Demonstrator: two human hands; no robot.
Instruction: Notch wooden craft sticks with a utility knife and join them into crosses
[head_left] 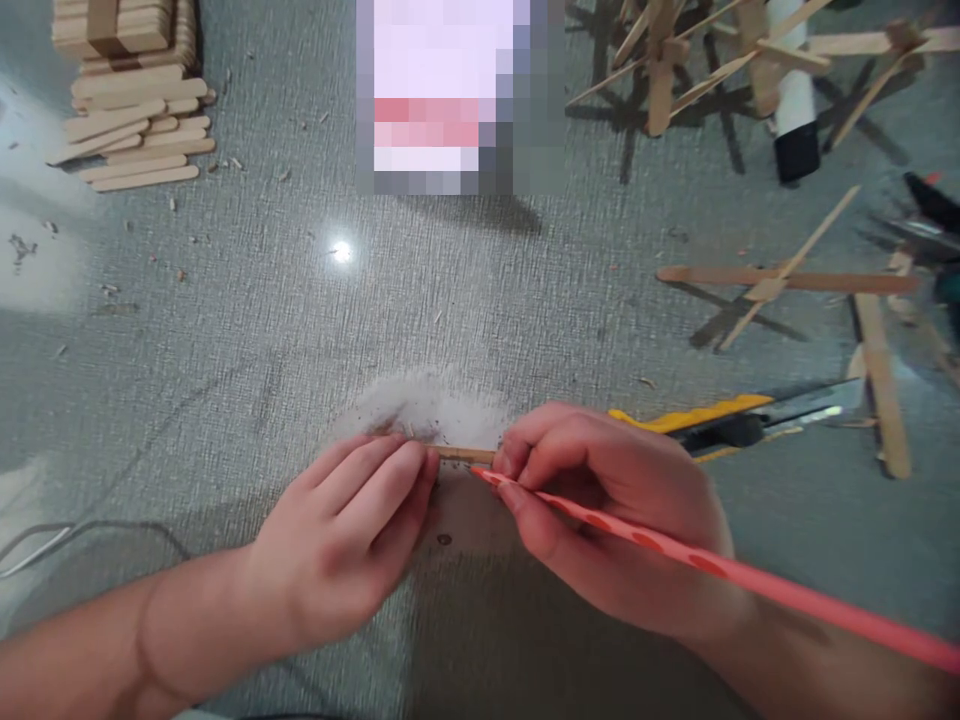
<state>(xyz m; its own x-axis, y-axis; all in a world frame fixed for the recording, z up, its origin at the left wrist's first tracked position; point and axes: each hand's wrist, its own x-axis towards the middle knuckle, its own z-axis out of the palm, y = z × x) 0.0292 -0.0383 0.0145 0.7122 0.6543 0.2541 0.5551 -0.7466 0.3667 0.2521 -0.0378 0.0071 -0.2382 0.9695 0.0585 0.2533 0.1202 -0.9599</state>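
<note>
At the lower middle, a craft stick (465, 454) lies crosswise between both hands, seen along its narrow edge. My left hand (345, 530) is closed on the stick's left part, the fingertips pressed together. My right hand (615, 510) grips a red pencil (645, 541) with darker oval dimples, and its tip rests close to the stick's near edge. Some right fingers also touch the stick's right end, which they hide. A yellow and black utility knife (735, 425) with its blade out lies just beyond my right hand, partly covered by it.
Bundled and loose craft sticks (142, 110) lie at the upper left. At the upper right stand joined stick pieces (660, 70) beside a white tube with a black cap (796, 120). Crossed sticks (795, 280) lie at right. A blurred-out object (435, 80) is at top centre.
</note>
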